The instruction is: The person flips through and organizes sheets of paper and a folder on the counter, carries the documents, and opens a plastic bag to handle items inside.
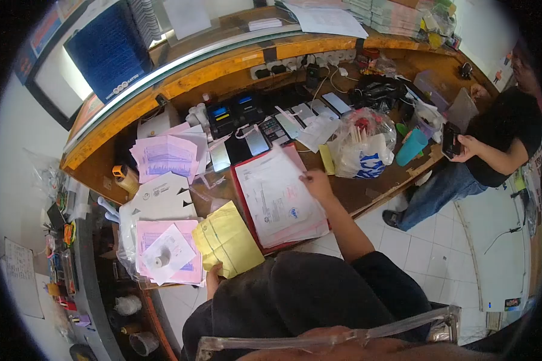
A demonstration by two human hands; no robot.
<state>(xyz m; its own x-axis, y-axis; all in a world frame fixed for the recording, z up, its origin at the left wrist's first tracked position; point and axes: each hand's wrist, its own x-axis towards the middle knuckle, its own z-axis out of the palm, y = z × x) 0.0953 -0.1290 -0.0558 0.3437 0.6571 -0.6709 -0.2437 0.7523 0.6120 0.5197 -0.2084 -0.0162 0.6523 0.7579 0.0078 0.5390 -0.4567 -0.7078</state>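
Yellow creased paper envelope point(230, 237) is gripped by the left hand point(214, 279) at brown wooden desk's point(367, 189) edge; right hand point(317, 183) pinches a white printed sheet point(271, 183) over the flat red folder point(243, 194), apparently leafing, and a clean turn calls for lightness.

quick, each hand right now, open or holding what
Left hand: holding the yellow paper at its lower edge.
Right hand: at the edge of the white sheet; grip can't be told.

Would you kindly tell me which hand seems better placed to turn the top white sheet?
Probably the right hand: its fingers are at the edge of the sheet, while the left hand holds the yellow paper.
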